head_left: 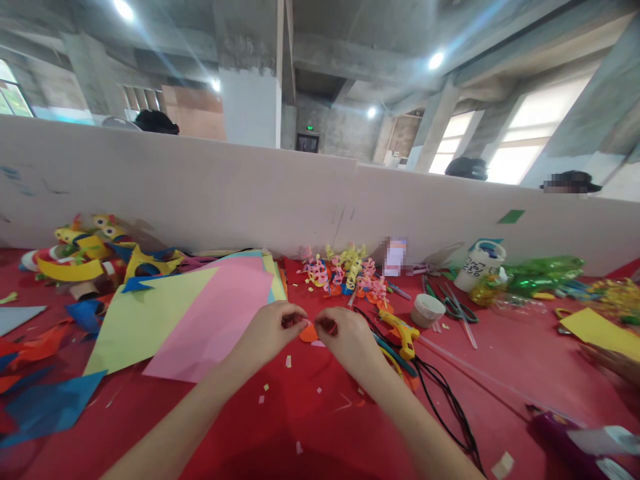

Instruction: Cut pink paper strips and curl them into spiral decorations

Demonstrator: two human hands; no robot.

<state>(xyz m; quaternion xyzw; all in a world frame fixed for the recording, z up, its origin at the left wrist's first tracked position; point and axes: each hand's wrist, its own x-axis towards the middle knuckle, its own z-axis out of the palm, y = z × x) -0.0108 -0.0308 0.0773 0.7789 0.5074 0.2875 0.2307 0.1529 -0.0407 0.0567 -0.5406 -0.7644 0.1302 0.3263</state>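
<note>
My left hand (277, 328) and my right hand (349, 332) meet over the middle of the red table, fingertips a short gap apart. Thumb and forefinger are pinched together on each hand. Whatever they hold, if anything, is too small to make out. Just below and between the fingertips lies a small round orange paper piece (309, 335). Beyond the hands stands a cluster of curled pink and yellow paper decorations (350, 270). A yellow glue gun (404, 333) rests right of my right hand, its black cord trailing toward the front.
Pink paper (215, 320) and pale yellow-green sheets (150, 320) lie left. Right are a small white cup (427, 310), scissors (463, 311), a white bottle (477, 267) and a green plastic bottle (543, 275). Another person's hand (613, 363) is at far right. A white partition (250, 200) runs behind.
</note>
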